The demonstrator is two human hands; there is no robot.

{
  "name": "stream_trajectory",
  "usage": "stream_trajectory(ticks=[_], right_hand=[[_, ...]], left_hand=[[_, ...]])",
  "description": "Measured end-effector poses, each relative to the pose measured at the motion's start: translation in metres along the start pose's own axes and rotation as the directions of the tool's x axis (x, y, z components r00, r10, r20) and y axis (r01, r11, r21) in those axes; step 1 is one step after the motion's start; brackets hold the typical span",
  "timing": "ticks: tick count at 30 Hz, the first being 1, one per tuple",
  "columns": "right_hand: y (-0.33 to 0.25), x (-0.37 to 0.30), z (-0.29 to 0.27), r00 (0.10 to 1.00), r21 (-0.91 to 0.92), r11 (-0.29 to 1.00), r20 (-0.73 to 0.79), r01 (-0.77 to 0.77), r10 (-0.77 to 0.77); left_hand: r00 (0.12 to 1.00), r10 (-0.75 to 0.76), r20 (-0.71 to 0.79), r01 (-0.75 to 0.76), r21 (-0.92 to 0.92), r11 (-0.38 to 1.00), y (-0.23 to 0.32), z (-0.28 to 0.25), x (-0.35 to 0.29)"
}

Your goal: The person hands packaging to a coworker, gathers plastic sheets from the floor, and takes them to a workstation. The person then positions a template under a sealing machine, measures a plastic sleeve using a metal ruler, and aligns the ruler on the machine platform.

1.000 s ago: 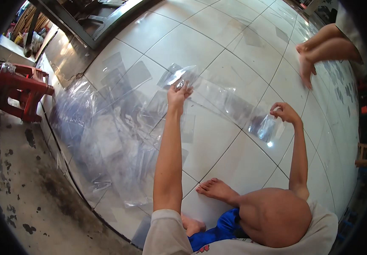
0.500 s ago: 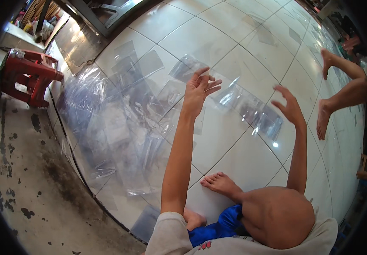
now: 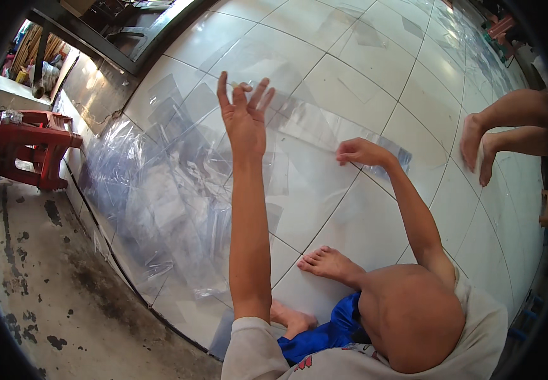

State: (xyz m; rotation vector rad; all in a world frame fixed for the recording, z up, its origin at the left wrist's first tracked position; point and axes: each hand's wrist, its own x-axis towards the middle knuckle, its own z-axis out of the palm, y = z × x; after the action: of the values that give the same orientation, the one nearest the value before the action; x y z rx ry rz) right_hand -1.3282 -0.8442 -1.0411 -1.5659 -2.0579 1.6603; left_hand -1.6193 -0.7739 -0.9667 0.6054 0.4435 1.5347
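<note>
My left hand point(image 3: 245, 117) is raised over the far end of a strip of clear plastic bags point(image 3: 321, 121) on the tiled floor. Its fingers are spread, and a small pale spot shows at one fingertip, too unclear to name. Above the strip's near side is my right hand point(image 3: 364, 152), its fingers bent and held together; whether film is pinched in them is hidden. The strip runs slantwise between both hands to a bluish end at the right. To the left lies a large loose heap of clear plastic bags point(image 3: 166, 196), partly behind my left forearm.
A red plastic stool point(image 3: 36, 149) stands at the left on worn concrete point(image 3: 52, 272). My bare foot point(image 3: 331, 265) rests on the tiles point(image 3: 324, 215) near the heap. Another person's legs point(image 3: 508, 130) reach in from the right. A dark metal frame point(image 3: 128, 47) stands far left.
My left hand has moved left and its fingers have spread wider. My right hand has come left toward the strip, its fingers closing. The other person's feet have shifted.
</note>
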Motion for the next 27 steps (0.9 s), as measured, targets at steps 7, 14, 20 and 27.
stream_trajectory(ticks=[7,14,20,27], right_hand=[[0.020,-0.046,-0.062,0.894,0.180,0.980,-0.421,-0.085,0.155],[0.063,-0.015,-0.046,0.835,-0.385,0.910,-0.543,-0.153,-0.090],[-0.064,0.018,0.017,0.862,0.137,0.940,-0.455,0.313,-0.221],[-0.170,0.124,0.112,0.924,0.120,0.918,0.009,0.378,-0.381]], left_hand=[[0.979,0.009,-0.202,0.032,0.201,0.979,-0.016,-0.066,0.018],[0.852,-0.521,0.054,-0.103,0.993,-0.066,0.084,-0.132,-0.056],[0.394,-0.798,-0.457,0.051,0.877,-0.477,0.296,-0.175,-0.248],[0.779,0.128,-0.614,0.550,0.570,-0.611,0.345,-0.383,-0.434]])
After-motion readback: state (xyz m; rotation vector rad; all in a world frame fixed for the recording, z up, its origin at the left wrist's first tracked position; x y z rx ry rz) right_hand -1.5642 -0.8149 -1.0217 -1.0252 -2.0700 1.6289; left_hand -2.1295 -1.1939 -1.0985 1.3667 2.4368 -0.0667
